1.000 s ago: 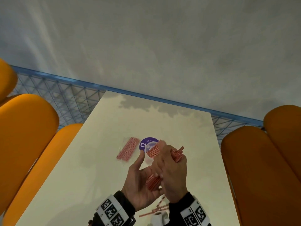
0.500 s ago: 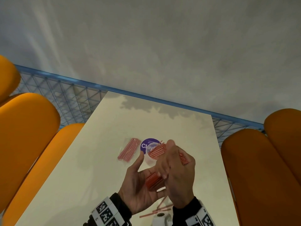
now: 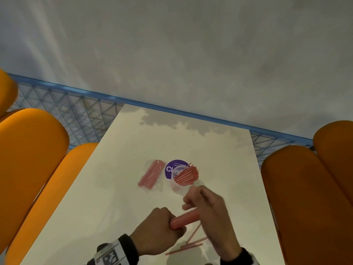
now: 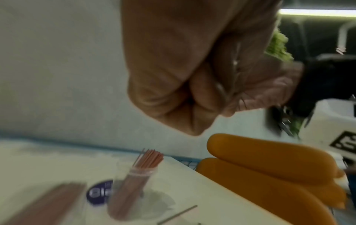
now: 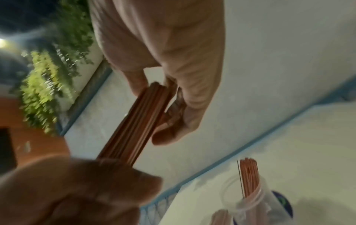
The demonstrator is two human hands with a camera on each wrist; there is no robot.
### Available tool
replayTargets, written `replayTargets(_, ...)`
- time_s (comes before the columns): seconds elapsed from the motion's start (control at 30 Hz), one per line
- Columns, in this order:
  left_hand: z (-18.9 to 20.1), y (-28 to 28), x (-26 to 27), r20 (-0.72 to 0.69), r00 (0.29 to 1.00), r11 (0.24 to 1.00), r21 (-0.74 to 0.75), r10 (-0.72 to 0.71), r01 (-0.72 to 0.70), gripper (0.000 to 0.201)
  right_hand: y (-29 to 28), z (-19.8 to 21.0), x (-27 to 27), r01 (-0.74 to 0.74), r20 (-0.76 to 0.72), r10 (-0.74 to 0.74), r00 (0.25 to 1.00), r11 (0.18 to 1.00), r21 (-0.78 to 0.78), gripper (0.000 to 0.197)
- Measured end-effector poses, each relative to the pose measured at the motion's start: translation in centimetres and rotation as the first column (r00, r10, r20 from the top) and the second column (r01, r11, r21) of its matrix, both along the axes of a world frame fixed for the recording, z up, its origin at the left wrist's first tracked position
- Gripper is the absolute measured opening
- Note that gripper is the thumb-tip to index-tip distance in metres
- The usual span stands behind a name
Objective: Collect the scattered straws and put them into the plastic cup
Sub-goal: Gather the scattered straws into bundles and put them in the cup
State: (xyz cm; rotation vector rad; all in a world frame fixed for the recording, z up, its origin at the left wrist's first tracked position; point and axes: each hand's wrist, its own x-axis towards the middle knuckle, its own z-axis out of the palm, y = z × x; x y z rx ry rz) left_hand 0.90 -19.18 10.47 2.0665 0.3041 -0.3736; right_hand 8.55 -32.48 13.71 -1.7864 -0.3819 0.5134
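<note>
A thick bundle of thin red straws (image 3: 185, 219) lies level between both hands above the near part of the table. My left hand (image 3: 172, 226) is fisted round its left end. My right hand (image 3: 193, 205) pinches the other end between thumb and fingers, plain in the right wrist view, where the bundle (image 5: 134, 124) runs from the right hand (image 5: 154, 94) to the left hand (image 5: 77, 190). The clear plastic cup (image 3: 178, 185) stands beyond the hands with several straws (image 3: 186, 174) leaning in it. A few loose straws (image 3: 193, 242) lie on the table under the hands.
A clear packet of red straws (image 3: 151, 174) lies left of the cup, beside a round purple sticker (image 3: 172, 168). The pale table (image 3: 114, 197) has orange seats on the left (image 3: 32, 150) and right (image 3: 305, 188). A blue wire fence (image 3: 76, 111) runs behind.
Both hands have drawn back from the cup towards the near edge. The left hand, open under the bundle before, now closes round it. The bundle has turned from steep to level.
</note>
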Motion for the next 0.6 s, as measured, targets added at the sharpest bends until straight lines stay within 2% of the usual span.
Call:
replayTargets(0.07,-0.8,-0.1,0.4,0.055,0.998,0.994,0.105,-0.028,0.022,0.038,0.4,-1.0,-0.3,-0.041,0.191,0.09,0.977,0.968,-0.247,0.048)
replayTargets(0.13,-1.5,0.1,0.9,0.055,0.997,0.985,0.171,-0.049,0.039,0.037,0.4,-2.2,-0.1,-0.013,0.328,0.17,0.929,0.903,-0.429,0.053)
replayTargets(0.23,-2.6,0.7,2.5,0.069,0.993,0.968,0.238,-0.092,0.073,0.034,0.3,-3.7,1.8,0.031,0.406,0.222,0.887,0.847,-0.53,0.053)
replayTargets(0.33,-3.6,1.5,5.0,0.051,0.994,0.984,0.159,-0.096,0.087,0.032,1.1,-4.0,4.6,0.013,0.402,0.278,0.873,0.808,-0.589,0.05)
replayTargets(0.4,-4.2,2.7,7.0,0.029,0.994,0.982,0.162,-0.106,0.1,0.029,1.6,-3.5,7.7,0.066,0.432,0.277,0.858,0.776,-0.628,0.046)
replayTargets(0.47,-4.9,4.5,9.1,0.056,0.998,0.973,0.23,-0.042,0.028,0.044,2.4,-3.0,10.9,0.167,0.488,0.255,0.835,0.727,-0.666,0.045)
replayTargets(0.53,-5.6,5.8,11.0,0.128,0.991,0.949,0.304,0.048,-0.086,0.062,3.6,-3.3,13.3,0.244,0.524,0.299,0.798,0.635,-0.733,0.042)
replayTargets(0.6,-6.6,6.3,12.8,0.103,0.994,0.922,0.379,0.038,-0.074,0.087,5.3,-4.9,15.0,0.262,0.523,0.38,0.763,0.557,-0.788,0.037)
